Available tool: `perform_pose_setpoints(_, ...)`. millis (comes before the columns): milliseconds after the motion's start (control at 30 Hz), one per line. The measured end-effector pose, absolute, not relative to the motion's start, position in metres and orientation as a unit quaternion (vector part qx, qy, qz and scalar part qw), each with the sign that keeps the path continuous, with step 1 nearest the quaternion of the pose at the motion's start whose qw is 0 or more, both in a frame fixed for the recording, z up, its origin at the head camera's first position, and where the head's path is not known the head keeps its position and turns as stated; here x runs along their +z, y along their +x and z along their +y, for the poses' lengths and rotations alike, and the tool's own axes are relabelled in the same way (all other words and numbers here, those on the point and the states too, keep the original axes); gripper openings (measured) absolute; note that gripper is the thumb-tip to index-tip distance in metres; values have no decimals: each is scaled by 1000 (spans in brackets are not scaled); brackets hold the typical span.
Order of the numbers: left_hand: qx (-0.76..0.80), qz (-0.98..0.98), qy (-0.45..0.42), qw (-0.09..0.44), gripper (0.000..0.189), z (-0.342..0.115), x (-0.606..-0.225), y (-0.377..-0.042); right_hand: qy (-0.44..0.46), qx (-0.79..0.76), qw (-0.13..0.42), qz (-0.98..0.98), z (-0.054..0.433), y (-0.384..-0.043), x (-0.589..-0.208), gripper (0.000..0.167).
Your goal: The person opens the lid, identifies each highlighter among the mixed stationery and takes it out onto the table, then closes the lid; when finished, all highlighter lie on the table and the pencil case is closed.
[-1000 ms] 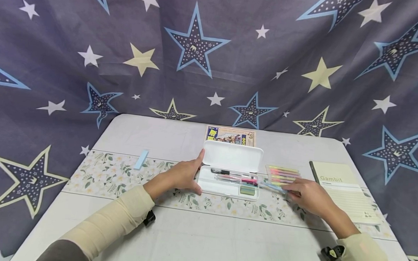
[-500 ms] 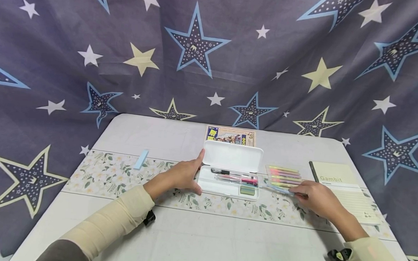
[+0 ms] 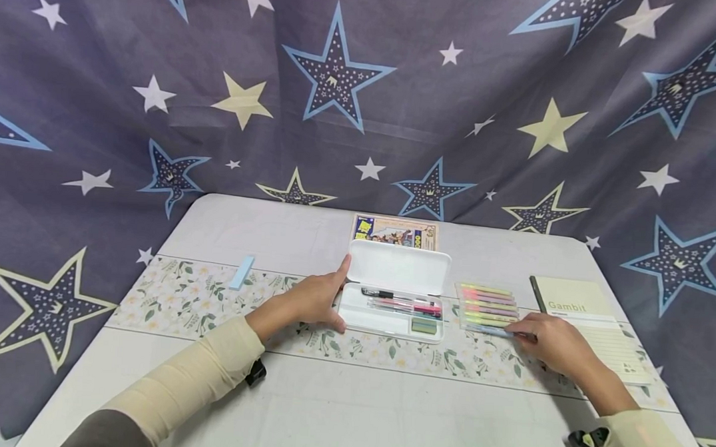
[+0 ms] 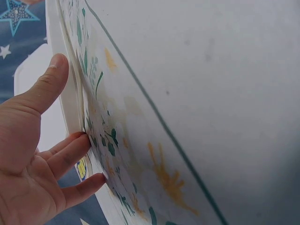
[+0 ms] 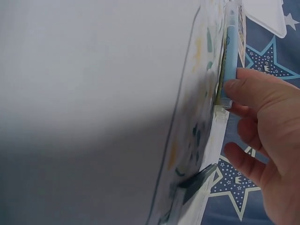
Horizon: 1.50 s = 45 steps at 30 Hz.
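A white pencil case (image 3: 356,322) stands with its lid raised in the head view. Several pens (image 3: 399,304) and a greenish block (image 3: 423,326) lie inside it. My left hand (image 3: 312,300) rests against the case's left end, fingers spread; in the left wrist view its thumb stands away from the fingers. To the right of the case, my right hand (image 3: 551,340) pinches one end of a light blue highlighter (image 5: 230,56) between thumb and fingers. That highlighter lies along the near side of a clear tray of highlighters (image 3: 488,305) in yellow, pink, orange and purple.
A cream notebook (image 3: 577,296) with a lined lower part lies right of the right hand. A light blue strip (image 3: 242,273) lies at the left on the floral runner. Behind the case lid is a printed card (image 3: 396,232). A starry curtain hangs behind the table.
My right hand has moved to the right with the blue highlighter, bringing it from between case and tray to the near edge of the highlighter tray. The left hand has stayed in place.
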<state>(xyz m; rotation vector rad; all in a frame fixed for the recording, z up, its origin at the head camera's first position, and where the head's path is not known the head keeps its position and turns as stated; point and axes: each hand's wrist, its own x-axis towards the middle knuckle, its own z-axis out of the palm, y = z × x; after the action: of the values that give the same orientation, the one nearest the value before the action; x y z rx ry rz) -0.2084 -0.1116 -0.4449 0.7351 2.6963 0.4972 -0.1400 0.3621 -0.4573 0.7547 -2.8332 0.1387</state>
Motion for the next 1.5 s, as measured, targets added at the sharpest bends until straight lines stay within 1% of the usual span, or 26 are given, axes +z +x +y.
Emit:
perform_pose_setpoints(233,173,939,256,148,151,-112,-443,-208,238,43,98,-965,363,-140,-460,23)
perform_pose_setpoints(467,172,939,255,151,152,-112,-445,-208,233,44,111,-965,362,-142,-462,19)
perform_pose_setpoints(600,173,939,257,152,151,-111,-445,-208,238,40,122,-963,361,-142,-464,19)
perform_pose_setpoints(767,171,939,258,152,151,-111,-443,-207,236,40,123,-963,360,-141,-463,19)
perform_pose_setpoints(1000,167,940,254,153,151,-111,-443,-208,249,45,159,-954,357,-148,-459,17)
perform_pose_setpoints(1133,167,941,252,153,152,-111,-443,-209,247,59,158,-954,351,-152,-453,15)
perform_pose_setpoints(1367,168,941,250,152,153,-111,-444,-208,237,85,127,-959,331,-163,-438,17)
perform_pose_setpoints(1500,167,942,248,154,152,-111,-445,-208,242,97,125,-957,318,-172,-433,16)
